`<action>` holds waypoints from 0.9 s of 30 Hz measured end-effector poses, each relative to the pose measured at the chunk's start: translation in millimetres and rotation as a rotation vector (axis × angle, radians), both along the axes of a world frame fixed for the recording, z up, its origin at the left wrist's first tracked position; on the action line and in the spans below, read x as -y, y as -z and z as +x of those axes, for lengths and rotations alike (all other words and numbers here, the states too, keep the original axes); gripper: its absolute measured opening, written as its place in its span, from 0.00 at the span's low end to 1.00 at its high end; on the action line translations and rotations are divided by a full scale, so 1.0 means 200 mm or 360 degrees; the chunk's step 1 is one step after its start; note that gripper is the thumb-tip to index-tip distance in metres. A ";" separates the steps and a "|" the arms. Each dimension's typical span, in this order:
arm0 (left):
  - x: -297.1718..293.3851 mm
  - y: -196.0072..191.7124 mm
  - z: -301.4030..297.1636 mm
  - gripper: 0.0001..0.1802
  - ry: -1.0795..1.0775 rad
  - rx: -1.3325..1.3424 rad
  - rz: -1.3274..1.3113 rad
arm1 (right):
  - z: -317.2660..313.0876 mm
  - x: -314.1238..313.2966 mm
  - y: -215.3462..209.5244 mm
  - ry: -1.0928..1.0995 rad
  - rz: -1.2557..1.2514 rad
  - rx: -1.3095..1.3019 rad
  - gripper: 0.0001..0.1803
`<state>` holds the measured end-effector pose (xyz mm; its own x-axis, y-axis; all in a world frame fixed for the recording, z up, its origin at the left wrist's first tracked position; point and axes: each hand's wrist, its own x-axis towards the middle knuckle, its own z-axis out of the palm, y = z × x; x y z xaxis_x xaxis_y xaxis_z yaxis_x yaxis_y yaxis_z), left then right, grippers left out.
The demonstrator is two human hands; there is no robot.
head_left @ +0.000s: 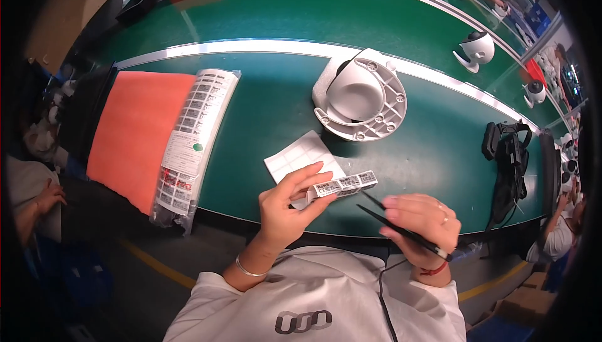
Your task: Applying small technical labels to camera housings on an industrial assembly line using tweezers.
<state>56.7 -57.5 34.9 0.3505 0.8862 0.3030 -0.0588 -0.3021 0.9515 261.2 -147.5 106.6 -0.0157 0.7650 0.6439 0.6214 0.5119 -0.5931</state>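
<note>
Pinching a strip of labels [343,184] between thumb and fingers, left hand [290,207] closed on it just below the white label sheet [300,155]. Right hand [421,223] closed around black tweezers [401,229], tips pointing toward the strip's right end, close to it but apart. Beyond the sheet, upside-down white camera base [360,95] on the green table [276,100]. Far left of the sheet, bagged roll of labels [191,144] lying against an orange pad [138,132]. Far right of the sheet, black straps [509,160].
</note>
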 end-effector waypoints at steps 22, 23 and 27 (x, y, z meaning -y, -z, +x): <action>0.00 0.07 -0.06 0.33 0.0162 -0.0047 -0.0040 | -0.01 -0.14 0.04 0.0184 0.0351 0.0301 0.14; -0.01 0.08 -0.07 0.33 0.0163 -0.0025 -0.0084 | 0.00 -0.16 0.05 0.0181 0.0367 0.0429 0.14; -0.02 0.09 -0.10 0.30 0.0203 0.0004 -0.0257 | -0.03 -0.23 0.13 0.0255 0.0435 0.0642 0.15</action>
<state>36.8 -54.4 16.3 0.4626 0.8717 0.1618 -0.0893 -0.1357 0.9867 254.7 -101.8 81.3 -0.2005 0.5824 0.7878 0.8567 0.4943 -0.1475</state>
